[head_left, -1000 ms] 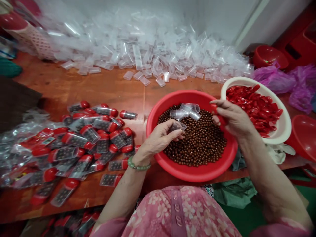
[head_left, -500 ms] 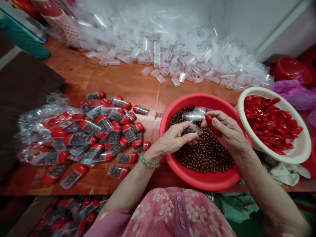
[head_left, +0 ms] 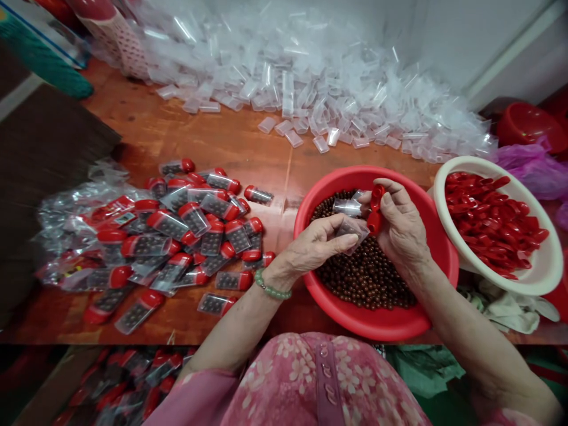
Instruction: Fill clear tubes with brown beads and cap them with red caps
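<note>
My left hand [head_left: 317,242] is closed around a small clear plastic container [head_left: 352,232], held above the red basin [head_left: 350,325]. Between the thumb and fingers of my right hand [head_left: 402,222] is a red cap [head_left: 376,210], its lower end right beside the container's mouth; whether they touch I cannot tell. Brown glossy beads [head_left: 368,278] fill the basin under both hands. A few more clear containers [head_left: 347,207] lie on the beads, partly hidden by my hands.
At the right a white bowl [head_left: 501,285] holds many red caps [head_left: 492,222]. Along the wall spreads a heap of clear containers [head_left: 310,94]. Bead-filled, red-capped containers [head_left: 195,219] are piled on the wooden table [head_left: 186,130] at the left, beside a dark box [head_left: 48,148].
My right hand has brought the red cap leftward, over the basin to the container in my left hand, and the cap now stands upright. The whole view has shifted.
</note>
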Demonstrator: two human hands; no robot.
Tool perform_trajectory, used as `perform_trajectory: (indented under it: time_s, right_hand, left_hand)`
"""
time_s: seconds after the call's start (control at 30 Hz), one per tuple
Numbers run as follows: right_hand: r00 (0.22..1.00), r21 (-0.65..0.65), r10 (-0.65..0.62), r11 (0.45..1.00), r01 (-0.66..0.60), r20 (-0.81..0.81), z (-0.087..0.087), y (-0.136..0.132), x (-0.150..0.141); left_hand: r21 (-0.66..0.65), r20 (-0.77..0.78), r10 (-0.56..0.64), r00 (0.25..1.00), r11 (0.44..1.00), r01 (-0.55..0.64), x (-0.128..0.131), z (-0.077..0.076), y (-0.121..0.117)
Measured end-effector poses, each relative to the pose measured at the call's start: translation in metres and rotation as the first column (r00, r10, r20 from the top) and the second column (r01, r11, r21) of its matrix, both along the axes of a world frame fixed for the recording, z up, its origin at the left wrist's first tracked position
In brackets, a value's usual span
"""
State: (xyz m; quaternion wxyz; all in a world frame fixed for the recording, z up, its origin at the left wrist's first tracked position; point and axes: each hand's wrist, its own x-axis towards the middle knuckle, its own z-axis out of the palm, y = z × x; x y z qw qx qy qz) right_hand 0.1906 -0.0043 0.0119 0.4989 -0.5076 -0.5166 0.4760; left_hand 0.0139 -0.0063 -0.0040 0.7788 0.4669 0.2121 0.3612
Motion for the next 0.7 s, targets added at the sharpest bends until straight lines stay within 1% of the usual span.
perform_trajectory:
  time_s: [0.13,0.27,0.33,0.4,0.47,0.53,0.63,0.7]
  right_hand:
    - [0.998,0.051,0.033,0.998,-0.036,0.059,0.002,-0.008,0.004]
    - [1.000,0.117,-0.004,0.993,0.004,0.000,0.000,-0.011,-0.002]
    - [0.999,0.169,0.013,0.986,-0.008,-0.030,-0.001,-0.009,-0.003]
    - [1.000,0.221,0.026,0.975,-0.024,-0.005,-0.002,-0.009,0.000]
    - [0.997,0.278,0.003,0.960,-0.025,0.081,-0.001,-0.010,0.009]
    - [0.978,0.328,-0.038,0.944,-0.033,0.207,0.001,-0.013,0.022]
    - [0.904,0.337,-0.063,0.937,-0.092,0.422,0.005,-0.018,0.040]
    - [0.848,0.312,-0.021,0.934,-0.172,0.529,0.008,-0.018,0.048]
  left_hand:
    - [-0.017,0.052,-0.011,0.999,1.000,0.012,0.000,-0.003,0.002]
    - [-0.036,0.051,-0.045,0.998,0.998,0.047,0.000,0.000,0.004]
    - [-0.050,0.056,-0.075,0.996,0.996,0.078,-0.001,0.001,0.004]
    - [-0.054,0.073,-0.084,0.994,0.995,0.088,-0.002,0.001,0.003]
    - [-0.061,0.103,-0.074,0.992,0.995,0.081,-0.002,0.000,0.003]
    - [-0.075,0.133,-0.062,0.989,0.995,0.073,-0.002,-0.002,0.002]
    - [-0.086,0.119,-0.070,0.990,0.993,0.081,-0.002,-0.004,0.003]
    - [-0.083,0.101,-0.078,0.992,0.993,0.086,-0.003,-0.004,0.005]
